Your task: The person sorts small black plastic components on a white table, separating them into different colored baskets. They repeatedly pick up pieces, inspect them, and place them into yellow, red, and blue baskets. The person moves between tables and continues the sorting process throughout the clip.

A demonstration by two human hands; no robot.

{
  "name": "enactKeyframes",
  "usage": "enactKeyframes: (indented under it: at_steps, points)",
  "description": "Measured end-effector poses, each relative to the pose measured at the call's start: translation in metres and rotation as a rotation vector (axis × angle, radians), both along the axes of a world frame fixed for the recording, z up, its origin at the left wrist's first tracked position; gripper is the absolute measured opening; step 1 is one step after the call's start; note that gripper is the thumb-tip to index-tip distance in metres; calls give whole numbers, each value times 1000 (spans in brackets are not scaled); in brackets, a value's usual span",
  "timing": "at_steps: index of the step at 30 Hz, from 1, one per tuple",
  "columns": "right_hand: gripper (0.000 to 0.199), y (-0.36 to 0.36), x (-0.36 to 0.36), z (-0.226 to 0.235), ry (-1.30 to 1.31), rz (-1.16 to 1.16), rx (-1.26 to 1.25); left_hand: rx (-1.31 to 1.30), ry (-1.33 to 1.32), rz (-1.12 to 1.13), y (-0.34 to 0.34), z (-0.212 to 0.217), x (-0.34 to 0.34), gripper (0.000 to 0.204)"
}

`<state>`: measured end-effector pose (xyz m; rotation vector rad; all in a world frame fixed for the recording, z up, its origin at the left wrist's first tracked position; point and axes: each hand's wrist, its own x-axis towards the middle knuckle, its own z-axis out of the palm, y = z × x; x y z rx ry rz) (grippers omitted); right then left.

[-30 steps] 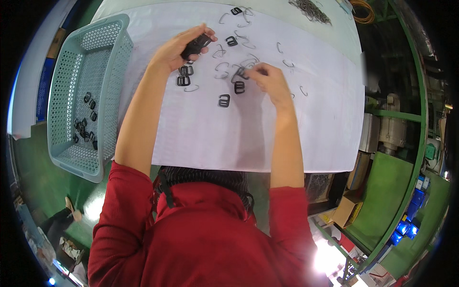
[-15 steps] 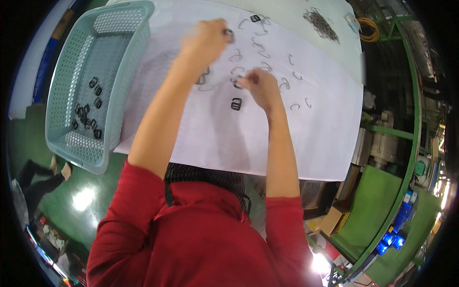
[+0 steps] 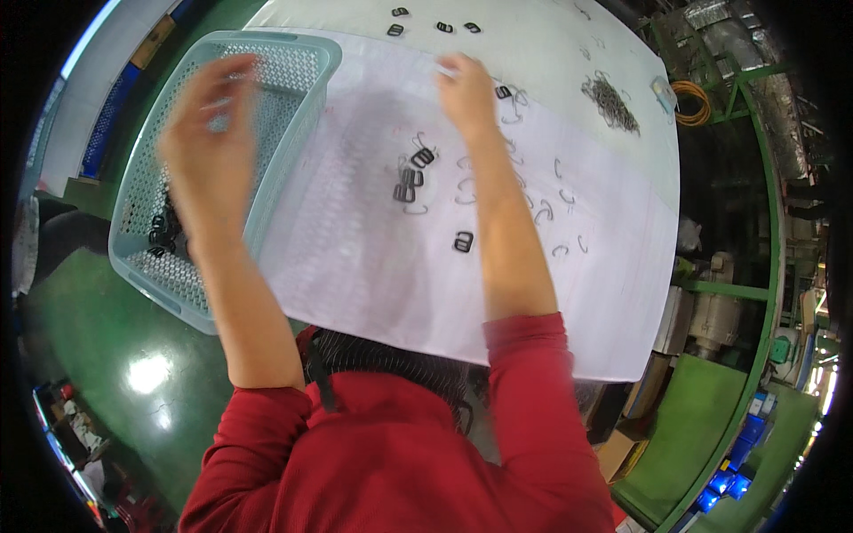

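Note:
My left hand [image 3: 209, 147] is over the pale green plastic basket [image 3: 333, 58]. It is smeared by motion, but its fingers look parted and nothing shows in them. Small black slide buckles [image 3: 160, 233] lie in the basket, partly behind my left forearm. Above the white sheet, the fingers of my right hand [image 3: 469, 93] are pinched together; a thin pale glint shows there, too small to name. A group of black buckles [image 3: 409, 185] lies on the sheet between my arms. One more buckle [image 3: 463, 242] sits beside my right forearm, which hides some C-shaped wire hooks.
Loose wire hooks [image 3: 544, 211] are scattered right of my right forearm. Farther back is a heap of wire hooks [image 3: 609, 102]. Several black buckles [image 3: 444, 27] lie along the table's far side. A green metal frame [image 3: 724, 290] stands beyond the right edge.
My left hand has moved from above the sheet to over the basket; the buckle it held is no longer visible in it. My right hand has moved farther away across the table.

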<state>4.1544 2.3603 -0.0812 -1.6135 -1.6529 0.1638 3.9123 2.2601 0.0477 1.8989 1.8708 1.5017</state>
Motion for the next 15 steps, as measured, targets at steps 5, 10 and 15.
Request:
enactKeyframes:
  at_steps: [5,10,15]
  points:
    - [28,-2,95,-51,-382,-138,-147,-460,-112,-354,48,-70,76,13]
    - [28,5,116,-63,-590,3,-117,-459,317,-523,38,-141,108,14]
    - [23,9,117,-60,-628,-58,-180,-859,132,-693,43,-157,104,23]
